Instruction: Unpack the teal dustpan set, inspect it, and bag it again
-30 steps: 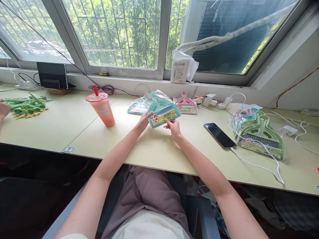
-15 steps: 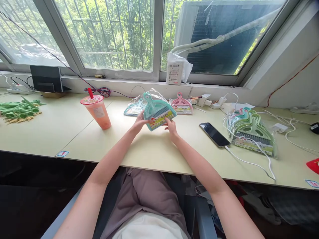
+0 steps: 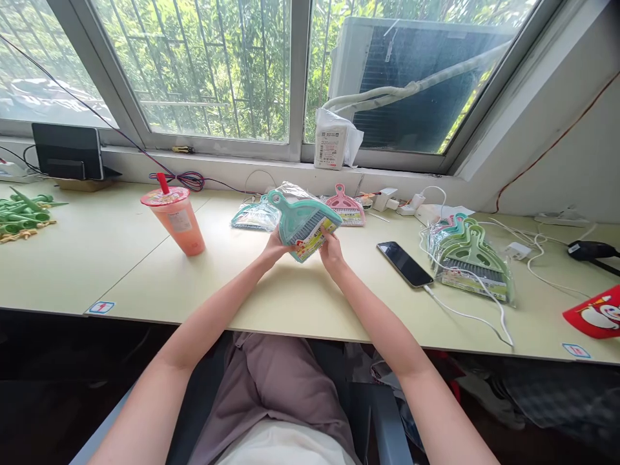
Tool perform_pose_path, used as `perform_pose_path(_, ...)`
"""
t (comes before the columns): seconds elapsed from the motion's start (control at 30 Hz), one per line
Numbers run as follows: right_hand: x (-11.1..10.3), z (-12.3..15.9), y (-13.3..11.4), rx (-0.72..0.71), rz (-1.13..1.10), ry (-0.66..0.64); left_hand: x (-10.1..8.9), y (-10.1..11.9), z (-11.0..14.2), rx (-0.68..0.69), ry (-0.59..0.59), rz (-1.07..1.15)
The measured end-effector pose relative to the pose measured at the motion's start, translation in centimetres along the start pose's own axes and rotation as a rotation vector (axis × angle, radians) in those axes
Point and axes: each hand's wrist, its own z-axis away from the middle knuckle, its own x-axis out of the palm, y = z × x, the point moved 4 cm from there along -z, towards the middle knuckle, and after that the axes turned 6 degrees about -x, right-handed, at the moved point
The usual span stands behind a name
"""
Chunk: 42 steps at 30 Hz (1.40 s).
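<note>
A teal mini dustpan and brush set [image 3: 304,221] in clear plastic wrap is held up over the table, tilted, with its handle to the upper left. My left hand [image 3: 277,248] grips its lower left edge. At its lower right, my right hand [image 3: 332,250] is closed on the yellow-green label side. Behind it on the table lie a wrapped light-blue set [image 3: 256,215] and a wrapped pink set [image 3: 345,206]. Off to the right rests a pile of several wrapped sets, a green dustpan set [image 3: 473,258] on top.
A cup of orange-pink drink [image 3: 178,223] with a red straw stands left. On the right are a phone [image 3: 405,263] on a white cable [image 3: 465,315], a charger [image 3: 517,250] and a red object [image 3: 595,315]. Green items [image 3: 24,212] and a tablet [image 3: 68,152] are far left.
The held teal set has tilted further, its handle end dipping to the left. Both hands keep their hold. The view has shifted slightly to the right.
</note>
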Motion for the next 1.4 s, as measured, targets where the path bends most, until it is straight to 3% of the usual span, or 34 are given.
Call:
perform_pose_path(0.13, -0.3, -0.2, -0.1, 0.022, -0.008, 0.036, 0.7, -0.1, 0.5, -0.022, -0.119, 0.028)
perform_pose_path(0.3, -1.0, -0.4, -1.1, -0.058, 0.027, 0.193, 1.4, -0.7, 2.0, -0.384, -0.572, -0.03)
perform_pose_path(0.37, -0.9, -0.3, -1.4, -0.097, 0.07, 0.182, 1.4, -0.9, 2.3, -0.454, -0.653, -0.027)
perform_pose_path(0.43, -0.6, -0.1, -1.4, -0.127, 0.112, 0.162, 1.2, -0.8, 1.9, -0.398, -0.58, -0.005)
perform_pose_path(0.53, -0.3, 0.4, -0.9, -0.136, 0.079, 0.158, 0.9, -0.6, 1.1, -0.256, -0.361, 0.045)
perform_pose_path(0.67, 0.1, 1.0, 0.1, -0.098, 0.034, 0.185, 0.7, -1.0, 0.8, -0.259, -0.23, 0.107)
perform_pose_path(0.8, 0.0, 1.2, 0.3, -0.074, 0.052, 0.249, 1.3, -1.8, 1.6, -0.383, -0.317, 0.108)
perform_pose_path(0.93, 0.0, 1.2, 0.0, -0.036, -0.021, 0.247, 2.1, -1.7, 2.3, -0.448, -0.475, 0.083)
perform_pose_path(1.2, -0.3, 1.3, -0.8, -0.075, -0.074, 0.364, 3.2, -0.4, 3.0, -0.448, -0.834, -0.166)
perform_pose_path(1.3, -0.3, 1.2, -1.2, -0.069, -0.095, 0.381, 3.2, -0.3, 3.1, -0.473, -0.835, -0.14)
perform_pose_path(1.4, -0.1, 1.4, -1.4, -0.08, -0.12, 0.371, 3.3, -0.4, 2.8, -0.426, -0.65, 0.038)
